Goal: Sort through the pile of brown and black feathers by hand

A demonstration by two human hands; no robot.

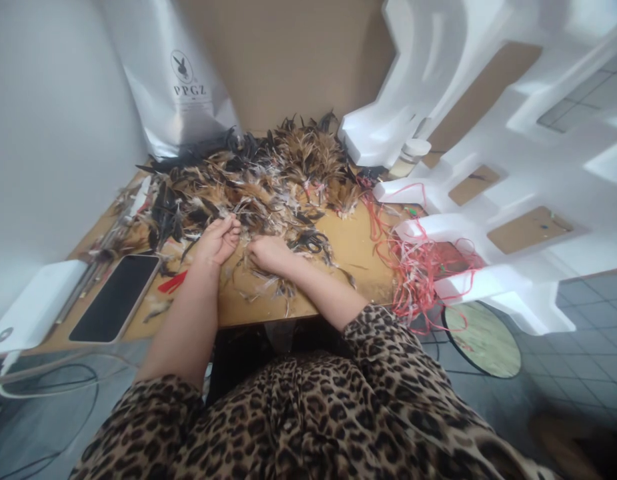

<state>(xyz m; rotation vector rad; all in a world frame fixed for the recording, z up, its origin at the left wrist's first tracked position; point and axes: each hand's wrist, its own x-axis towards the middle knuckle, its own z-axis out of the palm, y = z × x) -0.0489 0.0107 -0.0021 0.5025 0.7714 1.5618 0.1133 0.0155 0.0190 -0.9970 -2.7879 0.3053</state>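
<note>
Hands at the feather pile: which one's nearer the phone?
The left hand: it's between the phone and the right hand, which sits farther across the table.

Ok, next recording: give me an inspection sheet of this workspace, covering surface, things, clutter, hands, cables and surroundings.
Surface: yellowish table, bare in patches, scattered with bits.
Things: large feather pile; left hand and right hand at its near edge.
Clutter: phone, white box, red strip, tangled pink string spilling over the table edge.
Hands: fingers curled on both; whether either holds a feather is unclear.
Cables: white cable plugged into the white box; dark cables near the floor, left.
Surroundings: silver bag behind the feathers, lidded jar, white foam pieces at right; other people: nothing seen.
</note>
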